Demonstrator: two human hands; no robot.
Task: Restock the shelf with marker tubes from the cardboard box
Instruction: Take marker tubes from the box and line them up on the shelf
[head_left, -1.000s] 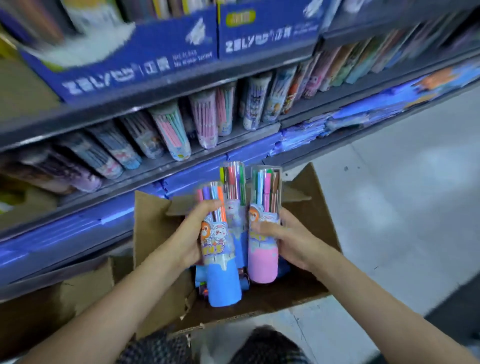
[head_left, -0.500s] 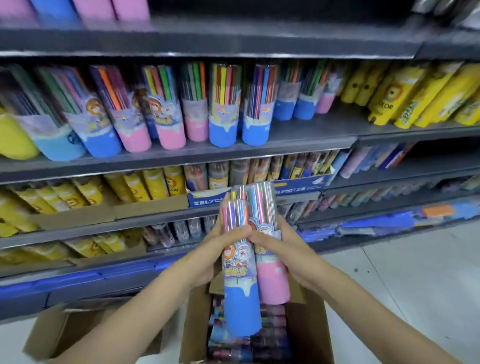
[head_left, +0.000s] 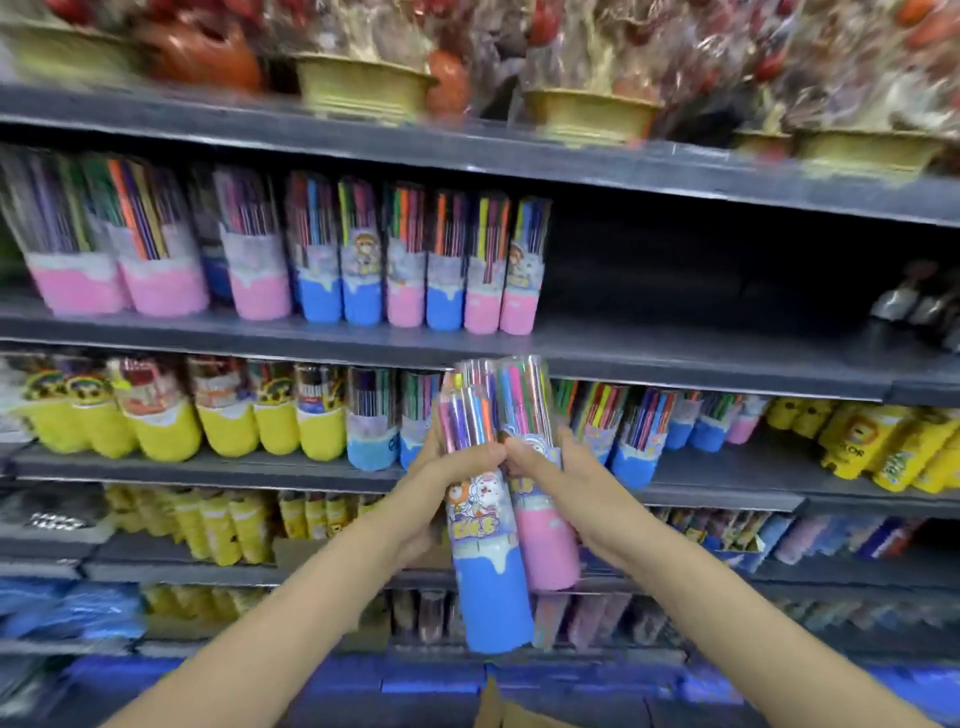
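Clutching the marker tubes (head_left: 506, 499) between them — left hand (head_left: 441, 478), right hand (head_left: 556, 478) — thumbs curled across the fronts.

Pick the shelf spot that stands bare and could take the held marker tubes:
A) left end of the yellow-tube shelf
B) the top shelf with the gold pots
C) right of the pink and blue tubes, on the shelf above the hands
C: the shelf runs bare and dark to the right of the last pink tube, above the held tubes.
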